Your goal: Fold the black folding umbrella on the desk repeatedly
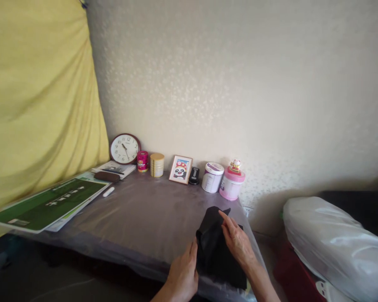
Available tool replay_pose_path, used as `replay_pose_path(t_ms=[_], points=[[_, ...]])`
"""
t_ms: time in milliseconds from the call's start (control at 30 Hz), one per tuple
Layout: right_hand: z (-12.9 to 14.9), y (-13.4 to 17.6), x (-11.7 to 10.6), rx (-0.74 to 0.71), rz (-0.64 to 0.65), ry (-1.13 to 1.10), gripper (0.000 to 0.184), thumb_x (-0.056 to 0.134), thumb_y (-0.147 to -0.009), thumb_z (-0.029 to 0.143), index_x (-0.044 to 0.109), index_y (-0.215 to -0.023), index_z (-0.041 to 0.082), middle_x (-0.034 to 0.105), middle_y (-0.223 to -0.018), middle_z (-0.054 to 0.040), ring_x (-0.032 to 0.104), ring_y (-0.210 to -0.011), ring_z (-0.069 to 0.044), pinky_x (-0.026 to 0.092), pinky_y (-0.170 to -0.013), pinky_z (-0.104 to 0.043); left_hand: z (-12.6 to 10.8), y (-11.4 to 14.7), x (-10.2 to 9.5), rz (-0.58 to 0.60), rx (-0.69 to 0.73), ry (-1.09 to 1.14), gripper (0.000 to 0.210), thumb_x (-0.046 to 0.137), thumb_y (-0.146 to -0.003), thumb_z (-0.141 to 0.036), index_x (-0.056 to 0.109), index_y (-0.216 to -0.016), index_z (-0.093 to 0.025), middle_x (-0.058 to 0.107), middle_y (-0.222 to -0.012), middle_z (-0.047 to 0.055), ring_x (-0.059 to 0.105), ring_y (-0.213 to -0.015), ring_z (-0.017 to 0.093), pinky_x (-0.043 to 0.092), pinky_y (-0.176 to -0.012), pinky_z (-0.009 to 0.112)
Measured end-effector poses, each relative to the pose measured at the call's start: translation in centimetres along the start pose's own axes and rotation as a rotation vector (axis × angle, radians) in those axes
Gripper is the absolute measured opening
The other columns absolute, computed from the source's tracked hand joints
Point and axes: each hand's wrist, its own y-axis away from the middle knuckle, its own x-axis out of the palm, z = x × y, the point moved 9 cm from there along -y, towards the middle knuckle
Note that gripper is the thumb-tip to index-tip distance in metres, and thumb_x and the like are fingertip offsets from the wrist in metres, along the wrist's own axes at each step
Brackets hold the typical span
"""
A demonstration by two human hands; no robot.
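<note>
A piece of black cloth (212,256), folded or bag-like, stands partly raised at the table's front right corner; its exact kind is unclear. My left hand (184,270) grips its left edge, fingers together and pointing up along the side. At the upper right of the cloth, my right hand (236,241) holds the top flap, with the index finger reaching to the flap's corner. Part of that hand's grip is hidden. The lower part of the cloth rests on the plastic-covered table (138,218).
Along the wall stand a round clock (125,148), a pink can (142,161), a yellow jar (157,165), a panda picture frame (180,169), and two tubs (212,178). A green board (50,203) lies left. A white plastic bag (334,239) sits right, beyond the table edge.
</note>
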Motion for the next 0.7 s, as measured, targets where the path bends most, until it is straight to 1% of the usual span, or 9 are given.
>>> replay_pose_path(t_ms=[67,167,233,367,433,533,600,633,700], points=[[-0.2,-0.1,0.5,-0.005,0.012,0.002,0.041,0.032,-0.088,0.020,0.046,-0.126,0.023,0.064,-0.104,-0.0063,0.066,-0.081,-0.017,0.053,-0.065,-0.026,-0.2,0.1,-0.1,0.006,-0.005,-0.096,0.087,0.043,-0.065,0.000,0.009,-0.142,-0.018,0.023,-0.148,0.012,0.059,-0.104,0.025,0.046,-0.092,0.036],[-0.5,-0.4,0.8,0.003,0.016,-0.022,0.032,0.033,-0.088,0.020,0.056,-0.110,0.025,0.065,-0.098,-0.0038,0.066,-0.077,-0.016,0.052,-0.064,-0.025,-0.3,0.2,-0.1,0.040,-0.030,-0.186,0.090,0.044,-0.062,0.002,0.009,-0.142,-0.019,0.021,-0.149,0.012,0.059,-0.105,0.025,0.047,-0.092,0.034],[-0.8,-0.6,0.7,0.009,-0.007,-0.058,0.028,0.034,-0.088,0.021,0.058,-0.101,0.024,0.065,-0.093,-0.0029,0.066,-0.073,-0.015,0.051,-0.062,-0.024,-0.3,0.2,-0.1,0.063,-0.048,-0.227,0.094,0.045,-0.059,0.004,0.009,-0.142,-0.020,0.021,-0.149,0.012,0.061,-0.102,0.025,0.049,-0.089,0.034],[-1.0,-1.6,1.1,-0.008,-0.069,-0.161,0.027,0.033,-0.089,0.022,0.058,-0.099,0.023,0.064,-0.096,-0.0045,0.065,-0.076,-0.015,0.051,-0.065,-0.024,0.0,0.2,0.5,0.070,-0.059,-0.360,0.100,0.048,-0.054,0.007,0.010,-0.142,-0.021,0.022,-0.147,0.013,0.065,-0.091,0.025,0.055,-0.079,0.034],[-0.7,-2.0,1.9,-0.018,-0.090,-0.208,0.027,0.034,-0.090,0.023,0.059,-0.097,0.023,0.063,-0.097,-0.0049,0.065,-0.079,-0.015,0.051,-0.067,-0.024,0.1,0.0,1.1,0.040,-0.050,-0.444,0.099,0.050,-0.054,0.007,0.013,-0.141,-0.021,0.025,-0.146,0.013,0.067,-0.084,0.024,0.057,-0.072,0.033],[0.1,-2.4,3.6,-0.026,-0.095,-0.254,0.027,0.034,-0.090,0.022,0.061,-0.097,0.023,0.063,-0.095,-0.0048,0.063,-0.081,-0.014,0.050,-0.072,-0.024,0.1,-0.1,1.7,-0.080,-0.049,-0.576,0.091,0.048,-0.058,0.007,0.021,-0.140,-0.024,0.033,-0.144,0.011,0.068,-0.075,0.020,0.057,-0.064,0.027],[0.6,-2.5,4.8,-0.014,-0.076,-0.252,0.028,0.034,-0.090,0.022,0.061,-0.098,0.023,0.062,-0.094,-0.0047,0.062,-0.083,-0.015,0.050,-0.074,-0.024,0.1,0.0,2.0,-0.138,-0.049,-0.641,0.085,0.046,-0.062,0.006,0.026,-0.138,-0.025,0.036,-0.143,0.009,0.068,-0.071,0.017,0.057,-0.061,0.024],[0.8,-2.5,5.4,-0.006,-0.066,-0.239,0.029,0.034,-0.090,0.021,0.062,-0.097,0.023,0.063,-0.092,-0.0046,0.061,-0.084,-0.015,0.049,-0.075,-0.025,0.2,0.0,2.2,-0.147,-0.045,-0.658,0.083,0.045,-0.063,0.006,0.026,-0.138,-0.025,0.035,-0.143,0.009,0.068,-0.070,0.017,0.057,-0.061,0.024],[1.1,-2.4,6.3,0.004,-0.044,-0.200,0.029,0.035,-0.090,0.021,0.063,-0.095,0.024,0.063,-0.090,-0.0043,0.060,-0.087,-0.016,0.048,-0.079,-0.026,0.2,0.2,2.5,-0.129,-0.029,-0.653,0.081,0.043,-0.065,0.005,0.025,-0.139,-0.024,0.033,-0.144,0.008,0.067,-0.070,0.017,0.057,-0.061,0.025]])
